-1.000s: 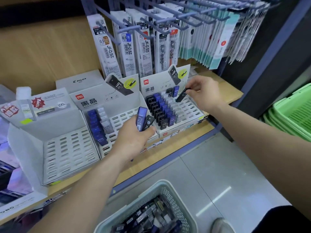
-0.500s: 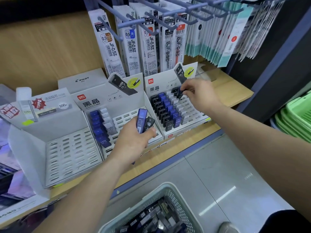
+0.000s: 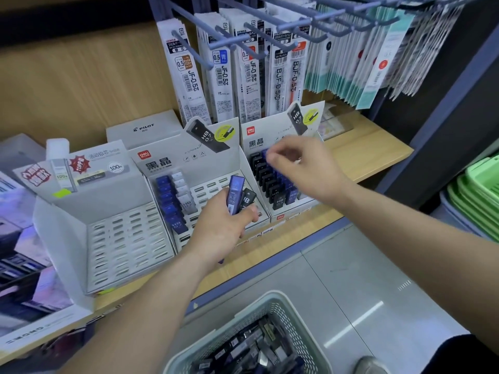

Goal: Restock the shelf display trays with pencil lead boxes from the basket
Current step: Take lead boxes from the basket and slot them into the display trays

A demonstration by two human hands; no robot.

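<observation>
The left hand [image 3: 224, 230] reaches forward from the lower left with its back turned up. Its fingers and thumb are curled round two pencil lead boxes [image 3: 236, 195], which it holds upright side by side. The right hand [image 3: 305, 168] reaches in from the right, farther forward than the left, palm down, fingers loosely bent and spread, gripping nothing; its fingertips are motion-blurred.

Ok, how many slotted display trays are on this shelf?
3: the left tray, the middle tray behind the left hand, the right tray under the right hand. None looks hidden.
</observation>
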